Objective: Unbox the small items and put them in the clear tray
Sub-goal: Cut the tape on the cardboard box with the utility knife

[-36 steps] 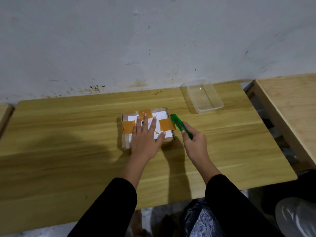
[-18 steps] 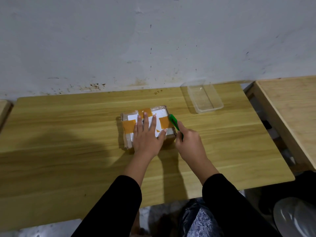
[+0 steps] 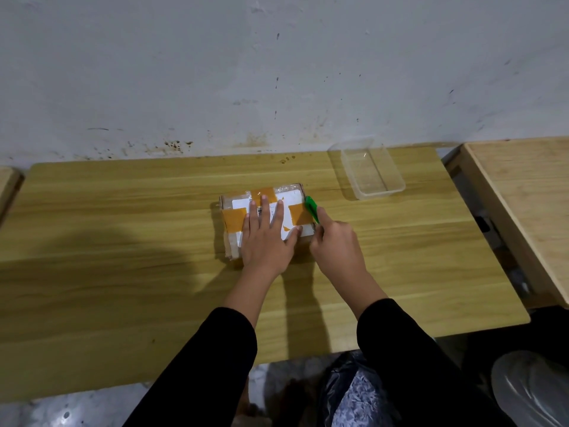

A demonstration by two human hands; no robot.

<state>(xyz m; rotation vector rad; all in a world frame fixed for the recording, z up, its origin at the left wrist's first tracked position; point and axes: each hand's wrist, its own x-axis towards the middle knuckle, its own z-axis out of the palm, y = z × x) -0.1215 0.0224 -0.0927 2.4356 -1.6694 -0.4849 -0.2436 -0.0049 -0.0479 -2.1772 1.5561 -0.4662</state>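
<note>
Pointing wallward, green cutter [image 3: 311, 208] along box [image 3: 287, 197].

white label [image 3: 289, 199] on box [image 3: 231, 243], print unreadable

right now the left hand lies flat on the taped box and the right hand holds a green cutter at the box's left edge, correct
Not quite. In the head view the green cutter is at the right edge of the taped box, not the left. The rest stands: the left hand lies flat on the box and the right hand holds the cutter.
</note>
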